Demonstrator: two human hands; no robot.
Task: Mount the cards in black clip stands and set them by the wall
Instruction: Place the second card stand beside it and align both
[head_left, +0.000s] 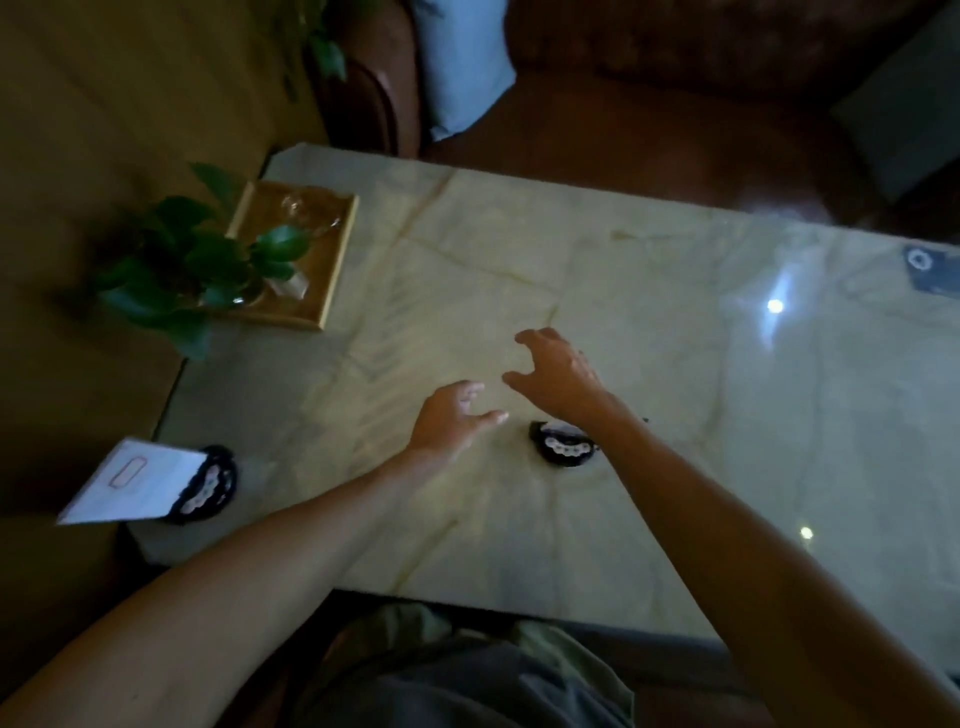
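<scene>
Both hands are empty right now, fingers spread. My left hand (452, 415) and right hand (558, 376) hover close together over the middle of the counter (675, 364), neither one touching anything.

One card (132, 486) is already in its stand (210, 486) at the near left corner, right by the wall (78, 156). It leans out toward the wall with its long edge running along the counter edge, printed face up toward me. The second stand (561, 447) sits just under my right wrist, no card in it, its clip line running roughly left-right with a slight tilt.

Honestly I can't spot a loose card anywhere in this dim light. There's a dark thing at the far right edge, can't tell what it is.

My take: find the card first, then pin the stand down with one hand and slide the card in square, long edge along the clip.
</scene>
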